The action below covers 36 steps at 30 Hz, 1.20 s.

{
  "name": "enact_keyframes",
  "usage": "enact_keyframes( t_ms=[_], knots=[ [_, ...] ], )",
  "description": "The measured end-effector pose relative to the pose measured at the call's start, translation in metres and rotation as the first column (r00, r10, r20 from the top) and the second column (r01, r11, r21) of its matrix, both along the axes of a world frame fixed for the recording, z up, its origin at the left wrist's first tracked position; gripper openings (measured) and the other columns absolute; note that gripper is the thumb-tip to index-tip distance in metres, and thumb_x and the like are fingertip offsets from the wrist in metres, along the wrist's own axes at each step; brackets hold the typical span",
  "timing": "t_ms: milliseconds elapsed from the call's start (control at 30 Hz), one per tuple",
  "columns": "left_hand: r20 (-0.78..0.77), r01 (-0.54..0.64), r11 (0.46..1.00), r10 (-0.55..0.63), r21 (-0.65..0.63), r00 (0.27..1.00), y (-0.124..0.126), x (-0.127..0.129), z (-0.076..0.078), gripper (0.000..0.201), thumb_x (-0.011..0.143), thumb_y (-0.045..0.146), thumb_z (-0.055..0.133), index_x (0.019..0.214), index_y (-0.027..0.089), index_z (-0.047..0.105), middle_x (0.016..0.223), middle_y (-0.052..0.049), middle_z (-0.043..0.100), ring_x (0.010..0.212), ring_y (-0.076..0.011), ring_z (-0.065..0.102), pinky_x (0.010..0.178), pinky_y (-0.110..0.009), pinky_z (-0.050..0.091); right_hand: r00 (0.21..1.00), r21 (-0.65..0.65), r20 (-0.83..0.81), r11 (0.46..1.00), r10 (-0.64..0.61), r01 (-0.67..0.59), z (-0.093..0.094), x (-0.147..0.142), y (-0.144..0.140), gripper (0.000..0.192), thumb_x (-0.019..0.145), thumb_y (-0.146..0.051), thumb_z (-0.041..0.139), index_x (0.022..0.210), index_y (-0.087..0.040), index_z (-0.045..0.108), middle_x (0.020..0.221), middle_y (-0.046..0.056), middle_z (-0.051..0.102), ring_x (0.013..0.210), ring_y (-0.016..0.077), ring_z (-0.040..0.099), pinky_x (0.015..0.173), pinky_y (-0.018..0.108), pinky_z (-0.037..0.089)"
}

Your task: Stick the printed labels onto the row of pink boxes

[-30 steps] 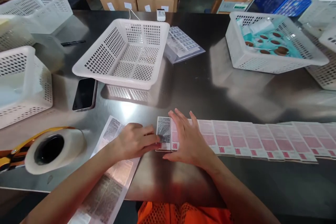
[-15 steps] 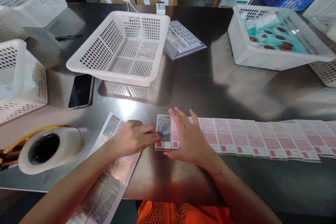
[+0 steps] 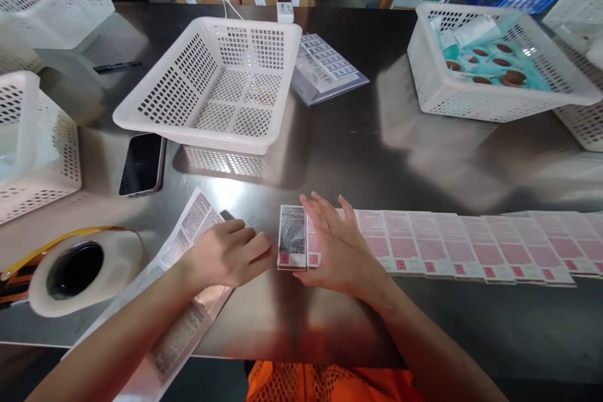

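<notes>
A small flat box (image 3: pixel 292 235) with a dark printed label and a red square code lies at the left end of a row of pink-and-white boxes (image 3: pixel 438 242). My right hand (image 3: pixel 336 245) spans the end of the row, thumb at the near edge and fingers over the far edge, gripping the box beside the dark-labelled one and partly hiding it. Just left of the dark label, my left hand (image 3: pixel 233 251) is curled closed, apart from the box. A sheet of printed labels (image 3: pixel 181 333) runs under that hand and appears held in it; the fingertips are hidden.
A white perforated basket (image 3: pixel 202 132) stands ahead, with a phone (image 3: pixel 142 164) near it. A roll of clear film (image 3: pixel 87 270) sits at left. Plastic-sleeved sheets (image 3: pixel 327 69) lie beyond. At right, a basket (image 3: pixel 499 103) holds teal-wrapped items. A pen (image 3: pixel 117 67) lies at far left.
My left hand has drawn back left from the dark-labelled box, its fingers off the label. The label sheet has swung left with it. My right hand stays in place.
</notes>
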<state>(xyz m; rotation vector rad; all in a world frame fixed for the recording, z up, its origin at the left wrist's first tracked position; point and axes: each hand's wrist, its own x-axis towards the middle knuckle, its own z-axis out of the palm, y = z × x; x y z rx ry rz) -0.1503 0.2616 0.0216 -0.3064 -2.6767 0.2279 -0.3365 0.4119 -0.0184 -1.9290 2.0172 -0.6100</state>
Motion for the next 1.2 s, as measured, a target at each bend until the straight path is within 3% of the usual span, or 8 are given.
enact_keyframes(
  t_ms=[200, 433, 667, 833, 1000, 1067, 1200],
  knots=[
    [0.02, 0.06, 0.997, -0.059, -0.043, 0.998, 0.004, -0.004, 0.006, 0.015, 0.084, 0.013, 0.063, 0.07, 0.018, 0.059, 0.069, 0.002, 0.06, 0.048, -0.0109, 0.042, 0.045, -0.031, 0.032, 1.0, 0.006, 0.01, 1.0, 0.009, -0.009, 0.001, 0.0, 0.0, 0.113, 0.067, -0.055, 0.073, 0.154, -0.011, 0.016, 0.151, 0.02, 0.041, 0.144, 0.0338, 0.029, 0.117, 0.061, 0.004],
    [-0.006, 0.082, 0.993, -0.082, -0.084, 0.997, 0.002, -0.002, 0.002, 0.014, 0.081, 0.017, 0.069, 0.07, 0.017, 0.06, 0.067, 0.003, 0.059, 0.047, -0.0093, 0.041, 0.043, -0.031, 0.03, 1.0, -0.007, 0.015, 1.0, 0.004, -0.004, 0.0, 0.001, -0.001, 0.112, 0.067, -0.052, 0.074, 0.154, -0.011, 0.016, 0.151, 0.02, 0.041, 0.144, 0.0337, 0.03, 0.117, 0.06, 0.005],
    [-0.027, 0.134, 0.986, -0.137, -0.099, 0.99, 0.003, -0.002, 0.001, 0.001, 0.082, 0.014, 0.068, 0.082, 0.014, 0.067, 0.071, 0.001, 0.06, 0.048, -0.009, 0.044, 0.042, -0.031, 0.034, 1.0, -0.007, 0.021, 1.0, 0.007, -0.007, 0.001, 0.0, 0.0, 0.11, 0.068, -0.05, 0.074, 0.154, -0.013, 0.016, 0.152, 0.018, 0.04, 0.144, 0.0335, 0.029, 0.117, 0.06, 0.004],
    [-0.042, 0.157, 0.984, -0.16, -0.082, 0.986, 0.005, -0.005, -0.005, 0.014, 0.076, 0.013, 0.076, 0.088, 0.011, 0.068, 0.072, 0.001, 0.06, 0.048, -0.0086, 0.042, 0.041, -0.032, 0.031, 1.0, -0.011, 0.024, 1.0, 0.009, -0.009, 0.001, 0.001, 0.0, 0.11, 0.069, -0.05, 0.073, 0.154, -0.012, 0.015, 0.152, 0.019, 0.04, 0.144, 0.0337, 0.029, 0.117, 0.061, 0.005],
    [0.005, 0.117, 0.993, -0.117, -0.003, 0.993, 0.009, -0.005, -0.007, 0.006, 0.085, 0.015, 0.066, 0.079, 0.012, 0.063, 0.056, 0.005, 0.046, 0.046, -0.0099, 0.034, 0.043, -0.031, 0.027, 1.0, -0.009, 0.005, 1.0, 0.022, -0.022, 0.001, 0.0, 0.0, 0.11, 0.069, -0.05, 0.074, 0.154, -0.011, 0.017, 0.153, 0.019, 0.039, 0.144, 0.0334, 0.028, 0.117, 0.06, 0.005],
    [0.042, 0.087, 0.996, -0.088, 0.031, 0.995, 0.009, -0.005, -0.006, 0.007, 0.086, 0.013, 0.061, 0.079, 0.013, 0.062, 0.053, 0.006, 0.041, 0.046, -0.0109, 0.033, 0.043, -0.031, 0.027, 0.999, -0.004, -0.006, 0.999, 0.033, -0.033, 0.002, 0.0, 0.0, 0.107, 0.07, -0.053, 0.074, 0.153, -0.012, 0.02, 0.153, 0.018, 0.04, 0.144, 0.0339, 0.028, 0.117, 0.06, 0.003],
    [0.099, 0.076, 0.996, -0.08, 0.035, 0.992, 0.009, -0.005, -0.008, 0.011, 0.086, 0.01, 0.06, 0.076, 0.015, 0.059, 0.062, 0.003, 0.053, 0.049, -0.0114, 0.038, 0.046, -0.032, 0.029, 0.999, 0.007, -0.003, 0.999, 0.038, -0.038, 0.003, 0.0, -0.001, 0.109, 0.065, -0.072, 0.071, 0.149, -0.013, 0.032, 0.15, 0.017, 0.045, 0.141, 0.0364, 0.032, 0.116, 0.062, 0.002]
  ],
)
